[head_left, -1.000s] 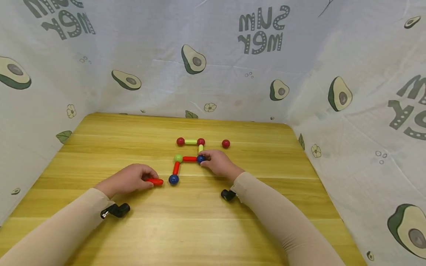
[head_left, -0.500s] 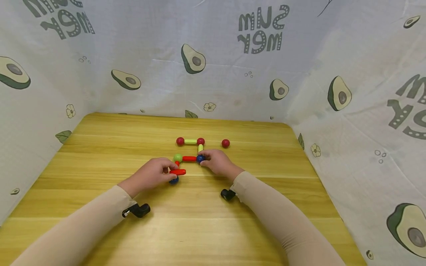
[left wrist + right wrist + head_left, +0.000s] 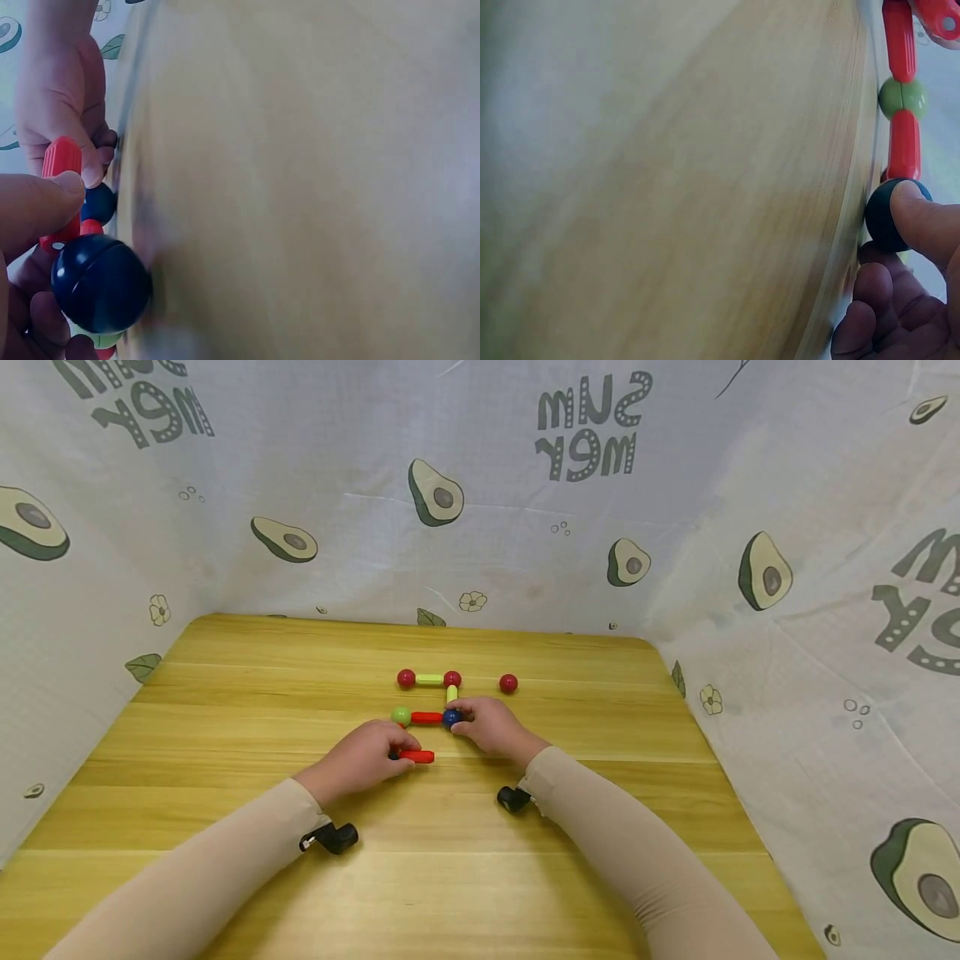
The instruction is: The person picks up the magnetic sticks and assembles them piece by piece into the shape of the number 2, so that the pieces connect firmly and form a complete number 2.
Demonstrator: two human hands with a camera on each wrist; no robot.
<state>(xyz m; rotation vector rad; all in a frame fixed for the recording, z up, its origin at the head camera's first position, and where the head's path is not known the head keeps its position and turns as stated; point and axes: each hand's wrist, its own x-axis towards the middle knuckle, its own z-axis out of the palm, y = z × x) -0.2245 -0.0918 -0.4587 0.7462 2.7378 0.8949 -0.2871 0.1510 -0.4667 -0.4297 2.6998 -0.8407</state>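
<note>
My left hand pinches a red magnetic rod between thumb and fingers. In the left wrist view, that rod's lower end lies right by a dark blue ball; whether they touch I cannot tell. My right hand holds another blue ball with thumb and fingertips, at a corner of the ball-and-rod shape. From it a red rod runs left to a light green ball, and a yellow-green rod runs back to a red ball. The left hand mostly covers the lower red rod in the head view.
A second yellow-green rod joins the back red ball to another red ball. One loose red ball lies to the right on the wooden table. Printed cloth hangs behind and at both sides.
The left hand has carried its red rod rightward from the left, over the lower blue ball, then slightly toward the front. My right hand has stayed on its blue ball.
</note>
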